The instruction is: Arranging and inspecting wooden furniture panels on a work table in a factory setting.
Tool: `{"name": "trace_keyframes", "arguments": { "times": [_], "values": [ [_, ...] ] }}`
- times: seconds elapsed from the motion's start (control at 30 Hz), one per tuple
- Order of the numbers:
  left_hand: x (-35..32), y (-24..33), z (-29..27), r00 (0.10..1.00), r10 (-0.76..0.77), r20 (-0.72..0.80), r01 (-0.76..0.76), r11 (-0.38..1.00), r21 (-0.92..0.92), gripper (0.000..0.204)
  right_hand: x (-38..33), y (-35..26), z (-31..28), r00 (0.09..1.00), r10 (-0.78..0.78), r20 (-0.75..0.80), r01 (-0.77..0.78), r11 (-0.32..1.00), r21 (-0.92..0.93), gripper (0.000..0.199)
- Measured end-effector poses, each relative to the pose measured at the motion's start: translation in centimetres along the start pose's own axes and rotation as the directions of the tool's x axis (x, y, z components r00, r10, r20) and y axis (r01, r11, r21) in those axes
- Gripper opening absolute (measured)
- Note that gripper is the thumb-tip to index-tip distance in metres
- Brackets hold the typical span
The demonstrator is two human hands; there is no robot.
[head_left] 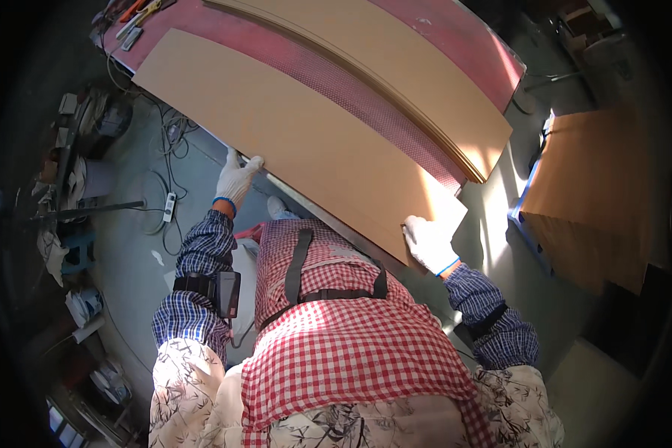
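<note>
I see left hand [236,179] gripping near edge of tan board [291,142], fingers curled over it. Right hand [430,243] clamps same board's corner at 4 o'clock. Board lies on red table [455,33]; second board stack [396,60] at 1 o'clock.

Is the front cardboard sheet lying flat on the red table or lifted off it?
Mostly flat. The cardboard sheet lies on the red table, near edge overhanging, gripped by the left hand and right hand.
</note>
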State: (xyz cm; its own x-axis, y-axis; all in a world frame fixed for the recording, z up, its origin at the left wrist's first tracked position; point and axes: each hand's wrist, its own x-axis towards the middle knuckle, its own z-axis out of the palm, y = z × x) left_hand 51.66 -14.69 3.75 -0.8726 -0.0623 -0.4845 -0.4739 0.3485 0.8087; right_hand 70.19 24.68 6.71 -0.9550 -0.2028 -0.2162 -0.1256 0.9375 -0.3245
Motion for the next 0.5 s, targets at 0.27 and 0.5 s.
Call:
{"name": "trace_keyframes", "arguments": {
  "times": [0.27, 0.5],
  "values": [
    [-0.3, -0.5, 0.7, 0.998, 0.039, -0.05, -0.031, 0.988, 0.15, 0.09, 16.9, -10.1, 0.3, 0.985, -0.034, 0.17, 0.048, 0.996, -0.08, 0.018],
    [-0.5, -0.3, 1.4, 0.997, -0.011, -0.072, 0.024, 0.983, 0.183, 0.093, 29.8, -17.0, 1.4, 0.987, -0.15, 0.049, 0.149, 0.989, 0.014, 0.024]
  ]
}}
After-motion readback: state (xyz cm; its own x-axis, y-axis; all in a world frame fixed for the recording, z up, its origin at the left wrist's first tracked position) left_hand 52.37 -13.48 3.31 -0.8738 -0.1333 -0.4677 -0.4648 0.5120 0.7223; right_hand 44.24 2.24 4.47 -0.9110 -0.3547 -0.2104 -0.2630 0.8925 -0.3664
